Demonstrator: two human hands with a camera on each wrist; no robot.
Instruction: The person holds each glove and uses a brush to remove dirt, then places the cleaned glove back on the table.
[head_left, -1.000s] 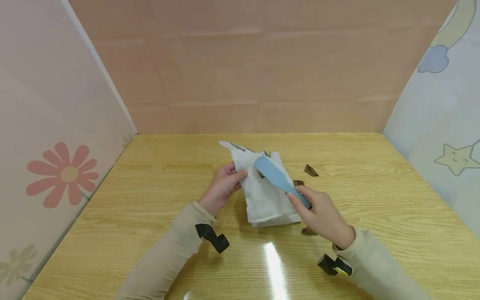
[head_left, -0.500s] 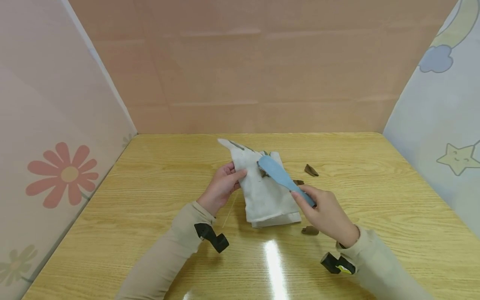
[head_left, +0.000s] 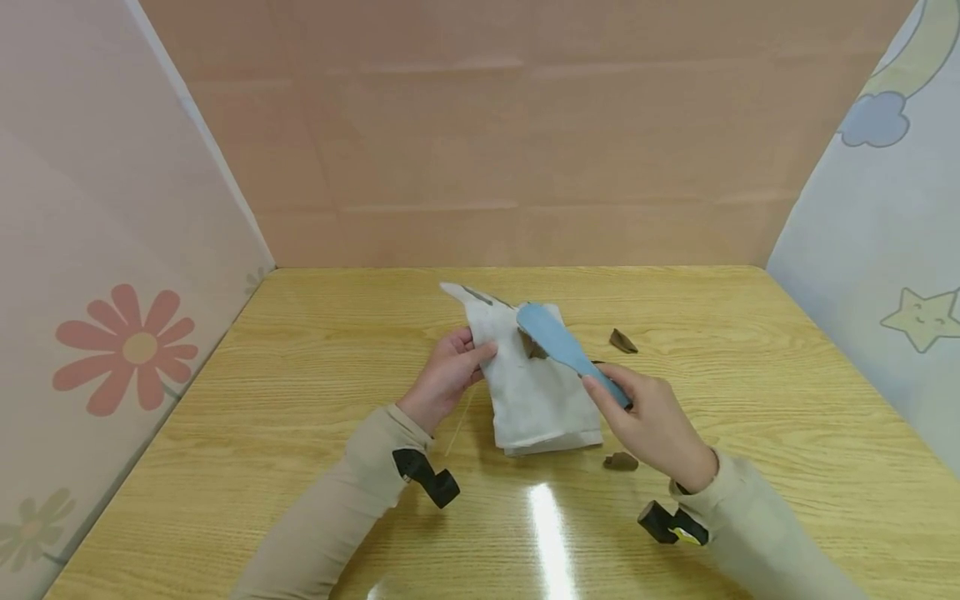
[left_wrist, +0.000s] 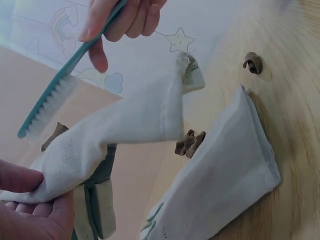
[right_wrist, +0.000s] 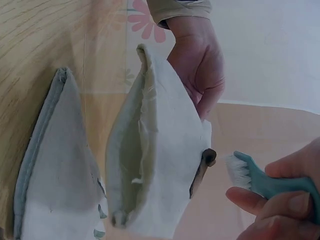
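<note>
My left hand point(head_left: 450, 367) pinches the edge of a white cloth work glove point(head_left: 525, 408), held tilted above the table with its open cuff toward me. My right hand point(head_left: 651, 421) grips the handle of a blue brush point(head_left: 553, 340), its white bristles point(left_wrist: 52, 102) turned toward the glove. A curled brown flake point(right_wrist: 202, 172) clings to the glove's upper surface beside the bristles. In the right wrist view a small gap shows between bristles and flake. A second white glove point(left_wrist: 220, 175), with green marks, lies on the table beneath the first.
Curled brown flakes lie on the wooden table point(head_left: 315, 350): one at the back right point(head_left: 622, 341), another point(head_left: 621, 461) near my right wrist. One more flake point(left_wrist: 190, 143) lies by the lower glove. Patterned panels stand left and right, with a plain pinkish-brown wall point(head_left: 480, 167) behind.
The brush has shifted slightly right, then a little up and away over the glove, and more of the brown flake shows beside it. My left hand and the glove have barely moved.
</note>
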